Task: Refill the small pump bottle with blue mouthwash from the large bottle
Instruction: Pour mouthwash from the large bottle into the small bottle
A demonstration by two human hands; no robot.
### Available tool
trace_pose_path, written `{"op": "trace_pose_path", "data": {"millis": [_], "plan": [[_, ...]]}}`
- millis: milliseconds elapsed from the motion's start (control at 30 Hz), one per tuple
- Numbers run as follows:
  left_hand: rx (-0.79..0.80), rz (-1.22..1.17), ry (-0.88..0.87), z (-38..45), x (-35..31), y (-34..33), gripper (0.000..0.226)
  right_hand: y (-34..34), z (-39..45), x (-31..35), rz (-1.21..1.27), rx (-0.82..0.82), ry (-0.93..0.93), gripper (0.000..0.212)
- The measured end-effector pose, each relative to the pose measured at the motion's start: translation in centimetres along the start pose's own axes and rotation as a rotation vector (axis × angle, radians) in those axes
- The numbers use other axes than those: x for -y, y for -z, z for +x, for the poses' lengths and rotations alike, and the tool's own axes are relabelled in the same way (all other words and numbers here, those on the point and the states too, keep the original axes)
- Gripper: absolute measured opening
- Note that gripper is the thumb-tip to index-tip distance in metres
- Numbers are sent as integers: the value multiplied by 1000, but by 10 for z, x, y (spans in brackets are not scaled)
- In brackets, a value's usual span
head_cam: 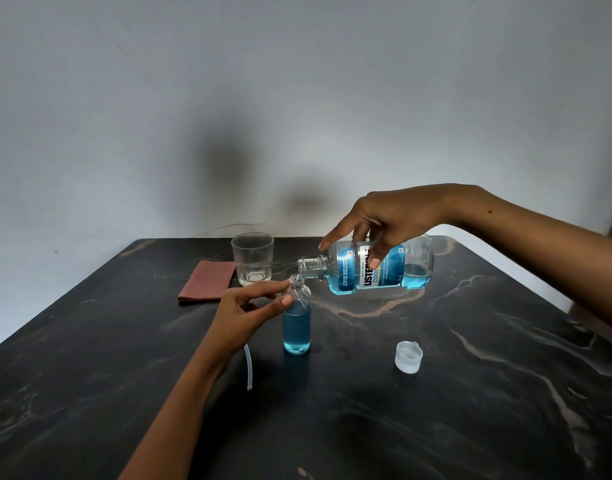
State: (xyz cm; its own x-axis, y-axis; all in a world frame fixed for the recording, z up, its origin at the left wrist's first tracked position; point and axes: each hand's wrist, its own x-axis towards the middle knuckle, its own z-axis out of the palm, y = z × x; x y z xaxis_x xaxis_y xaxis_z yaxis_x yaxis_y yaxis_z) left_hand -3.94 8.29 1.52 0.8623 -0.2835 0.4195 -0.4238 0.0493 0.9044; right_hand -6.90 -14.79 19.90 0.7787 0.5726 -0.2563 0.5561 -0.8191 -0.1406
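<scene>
Two hands working, seen from the head camera: right hand [398,216] clamping fingers around the large bottle [377,268], tipping it nearly flat, mouth right over the small bottle [296,320] near the table [470,410] middle. Left hand [243,311] pinching its shoulder, steadying. Filling past halfway, seemingly. Needing next: levelling off, then capping with the cap [408,356] toward the right edge.

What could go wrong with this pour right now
The small bottle has a narrow neck, and the large bottle pours from a wider mouth, so mouthwash may spill onto the table. The left hand steadies it only with fingertips near the top, so a nudge could tip it.
</scene>
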Motion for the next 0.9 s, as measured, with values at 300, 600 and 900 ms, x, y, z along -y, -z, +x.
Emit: {"op": "trace_pose_path", "data": {"millis": [300, 600, 900], "plan": [[14, -8, -6, 0, 0, 0, 23, 1, 0, 0, -5, -4, -3, 64], [-1, -7, -1, 0, 2, 0, 21, 2, 0, 2, -24, 14, 6, 64], [5, -25, 11, 1, 2, 0, 22, 3, 0, 4, -45, 18, 10, 64]]}}
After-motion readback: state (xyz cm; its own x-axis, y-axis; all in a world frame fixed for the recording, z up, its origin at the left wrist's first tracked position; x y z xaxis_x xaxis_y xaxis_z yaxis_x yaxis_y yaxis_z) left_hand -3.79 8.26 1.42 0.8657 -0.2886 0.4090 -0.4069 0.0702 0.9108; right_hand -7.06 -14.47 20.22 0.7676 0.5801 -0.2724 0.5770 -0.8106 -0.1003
